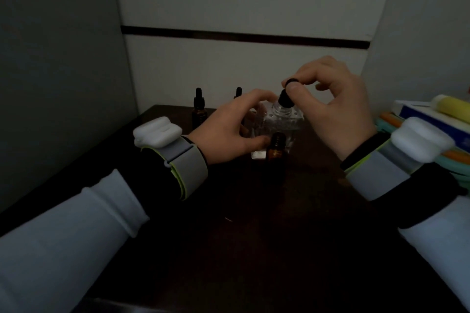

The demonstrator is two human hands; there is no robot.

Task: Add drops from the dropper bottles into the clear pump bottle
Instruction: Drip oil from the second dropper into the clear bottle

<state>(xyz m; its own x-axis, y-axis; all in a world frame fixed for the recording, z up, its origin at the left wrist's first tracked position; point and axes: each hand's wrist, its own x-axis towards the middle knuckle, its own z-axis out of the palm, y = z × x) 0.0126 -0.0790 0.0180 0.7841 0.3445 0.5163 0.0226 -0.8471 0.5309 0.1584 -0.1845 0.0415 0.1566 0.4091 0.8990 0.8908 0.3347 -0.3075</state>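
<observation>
Pinching dropper [284,98] bulb w/ your R hand [338,112]: axis near-upright, collar right above clear pump bottle [282,119] neck; L hand [226,132] grips bottle's left side.

At frame centre, the left hand [229,132] is gripping the clear bottle [282,119] while the right hand [335,109] is pinching a black dropper [284,99] over its neck; an open amber bottle [276,151] is standing just below.

The left hand [229,132] reaches forward and curls round the clear bottle [282,119]; the right hand [335,109], held higher, pinches the dropper [286,96] between thumb and forefinger.
</observation>
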